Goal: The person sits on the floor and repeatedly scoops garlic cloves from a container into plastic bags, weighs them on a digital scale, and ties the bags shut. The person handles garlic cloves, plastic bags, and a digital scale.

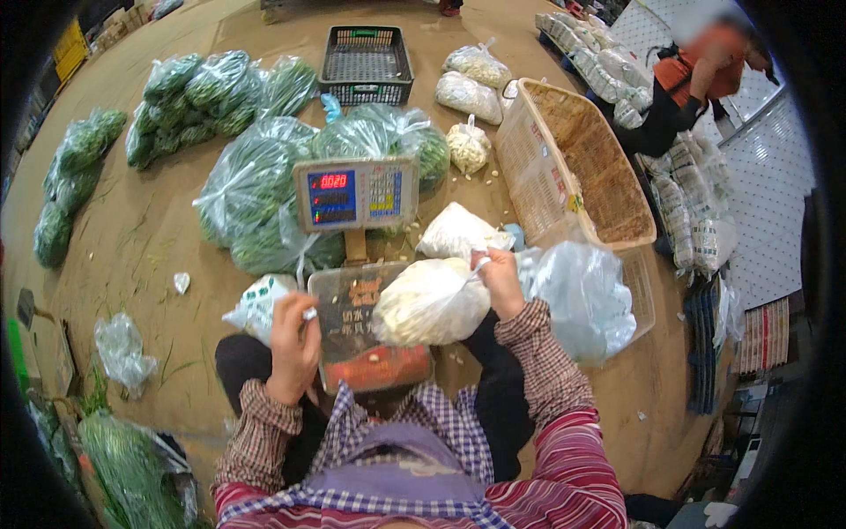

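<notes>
My right hand (500,284) grips the gathered neck of a clear plastic bag (432,301) full of pale pieces that look like peeled garlic cloves. The bag hangs tilted over the right side of the scale platform (351,300). Closed in a pinch, my left hand (293,348) has a small white scrap (309,314) at its fingertips, left of the platform. Behind it lies a white plastic bag with green print (260,304). The scale's display (357,194) is lit with red digits. An open white bag of pale pieces (460,231) stands behind the held bag.
Bags of green vegetables (256,176) crowd behind the scale. A black crate (366,66) stands farther back; a tall tan crate (564,163) is at right, near clear plastic bags (582,300). Filled bags (476,93) lie beyond. A person (705,75) bends at far right.
</notes>
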Motion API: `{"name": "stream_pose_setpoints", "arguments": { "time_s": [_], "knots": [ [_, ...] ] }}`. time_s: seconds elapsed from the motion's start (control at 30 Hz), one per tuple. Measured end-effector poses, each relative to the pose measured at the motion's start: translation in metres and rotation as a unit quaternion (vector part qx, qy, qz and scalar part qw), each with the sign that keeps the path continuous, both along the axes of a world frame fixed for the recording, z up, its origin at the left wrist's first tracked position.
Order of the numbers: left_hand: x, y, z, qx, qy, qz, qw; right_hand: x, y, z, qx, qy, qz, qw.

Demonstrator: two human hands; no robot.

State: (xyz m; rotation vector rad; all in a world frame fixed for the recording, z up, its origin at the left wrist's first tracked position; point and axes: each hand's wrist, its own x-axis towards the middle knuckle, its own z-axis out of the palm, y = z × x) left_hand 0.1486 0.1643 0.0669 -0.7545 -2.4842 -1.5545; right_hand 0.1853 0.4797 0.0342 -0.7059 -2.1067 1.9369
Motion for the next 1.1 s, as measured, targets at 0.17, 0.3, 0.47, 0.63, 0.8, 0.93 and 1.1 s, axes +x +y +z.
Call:
{"name": "stream_pose_setpoints", "arguments": {
  "time_s": [0.17, 0.3, 0.47, 0.63, 0.8, 0.93, 1.1],
  "knots": [
    [-0.016, -0.012, -0.031, -0.103, -0.039, -0.067, 0.992, -0.130, 0.123, -0.048, 0.324, -0.025, -0.103, 0.940],
    [-0.026, -0.027, -0.039, -0.139, -0.082, -0.004, 0.987, -0.182, 0.196, -0.056, 0.350, -0.089, -0.181, 0.915],
    [-0.029, -0.029, -0.044, -0.156, -0.092, 0.004, 0.983, -0.197, 0.201, -0.061, 0.410, -0.006, -0.233, 0.882],
    [-0.027, -0.030, -0.041, -0.128, -0.056, -0.006, 0.990, -0.127, 0.157, -0.071, 0.465, -0.180, 0.099, 0.861],
    [-0.019, -0.042, -0.043, -0.111, -0.034, 0.012, 0.993, -0.022, 0.098, -0.056, 0.322, -0.265, 0.357, 0.836],
    [0.005, -0.088, -0.005, 0.017, 0.048, 0.131, 0.990, 0.033, 0.063, -0.044, 0.181, -0.281, 0.321, 0.886],
    [0.105, -0.265, -0.039, -0.035, -0.020, 0.444, 0.895, 0.021, 0.036, -0.040, 0.304, -0.254, 0.363, 0.844]
  ]
}}
